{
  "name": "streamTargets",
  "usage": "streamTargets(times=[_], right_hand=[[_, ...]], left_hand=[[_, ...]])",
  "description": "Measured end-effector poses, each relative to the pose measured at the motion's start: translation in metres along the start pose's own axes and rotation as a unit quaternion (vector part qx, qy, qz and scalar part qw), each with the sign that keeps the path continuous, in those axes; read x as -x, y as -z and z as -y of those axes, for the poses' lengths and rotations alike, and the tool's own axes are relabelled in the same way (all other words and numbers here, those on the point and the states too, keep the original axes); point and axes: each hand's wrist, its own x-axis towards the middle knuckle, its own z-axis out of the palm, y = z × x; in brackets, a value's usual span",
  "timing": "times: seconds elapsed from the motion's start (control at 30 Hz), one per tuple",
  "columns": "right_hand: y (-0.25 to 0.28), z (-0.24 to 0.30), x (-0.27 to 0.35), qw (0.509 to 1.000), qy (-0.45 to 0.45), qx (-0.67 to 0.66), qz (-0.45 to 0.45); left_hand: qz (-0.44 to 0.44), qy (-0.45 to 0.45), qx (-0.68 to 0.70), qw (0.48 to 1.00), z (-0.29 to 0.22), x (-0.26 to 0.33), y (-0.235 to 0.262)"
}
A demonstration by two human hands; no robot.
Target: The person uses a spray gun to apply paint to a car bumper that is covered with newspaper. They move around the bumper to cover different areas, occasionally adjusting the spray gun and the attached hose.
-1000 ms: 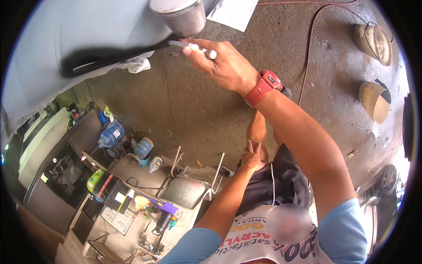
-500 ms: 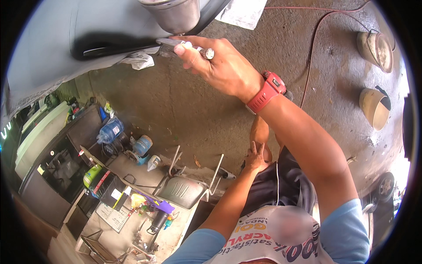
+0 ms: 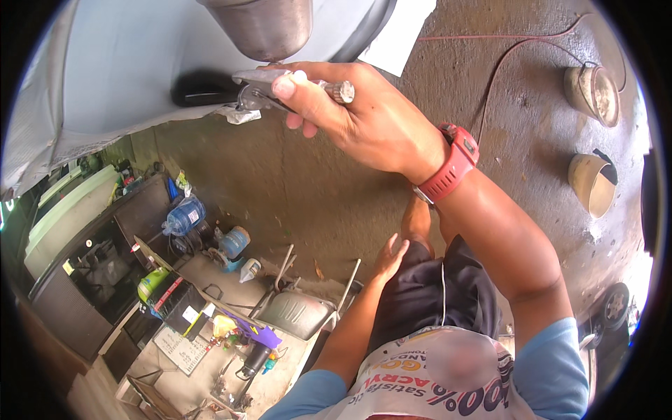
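Note:
A spray gun (image 3: 264, 31) with a metal paint cup on top is gripped in my right hand (image 3: 367, 108), fingers wrapped round its handle and thumb along its body. A red watch sits on that wrist. In front of the nozzle lies a curved grey car panel (image 3: 126, 77) with a glossy black patch (image 3: 203, 87) near its lower edge. Masking paper (image 3: 77, 150) hangs along that edge. My left hand (image 3: 390, 257) rests by my thigh, empty, with its fingers stretched out.
Two buckets, one grey (image 3: 593, 94) and one cream (image 3: 591, 183), stand on the floor at right near a red hose (image 3: 500, 64). At lower left are a cluttered work surface (image 3: 276, 371), an upturned wheelbarrow-like metal chair (image 3: 297, 311) and blue water jugs (image 3: 185, 215).
My right hand and the spray gun have shifted slightly relative to the panel, as the whole view moved. My left hand has slid left off the knee, its fingers now closer together.

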Motion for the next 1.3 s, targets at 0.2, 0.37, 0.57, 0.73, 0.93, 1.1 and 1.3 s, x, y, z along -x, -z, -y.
streamTargets(times=[0.2,0.37,0.57,0.73,0.93,1.1,1.3], right_hand=[[0.011,0.023,-0.018,0.998,0.052,-0.001,0.041],[0.044,0.027,-0.046,0.984,0.076,0.105,0.123],[0.064,0.012,-0.07,0.964,0.169,0.118,0.169],[0.068,0.013,-0.086,0.963,0.183,0.076,0.182],[0.072,0.014,-0.096,0.954,0.167,0.082,0.233],[0.075,0.007,-0.091,0.945,0.14,0.134,0.264],[0.071,0.015,-0.094,0.951,0.142,0.111,0.252]], left_hand=[[-0.038,0.047,-0.026,0.998,0.012,0.014,0.042],[-0.046,0.063,0.018,0.997,0.021,0.02,0.045],[-0.042,0.049,0.069,0.995,-0.005,0.018,0.014],[-0.038,0.057,0.091,0.994,-0.061,0.026,-0.029],[-0.048,0.009,-0.009,0.999,-0.109,0.035,-0.061],[-0.069,0.028,0.034,0.997,-0.125,0.036,-0.069],[-0.079,0.045,0.036,0.995,-0.145,0.04,-0.079]])
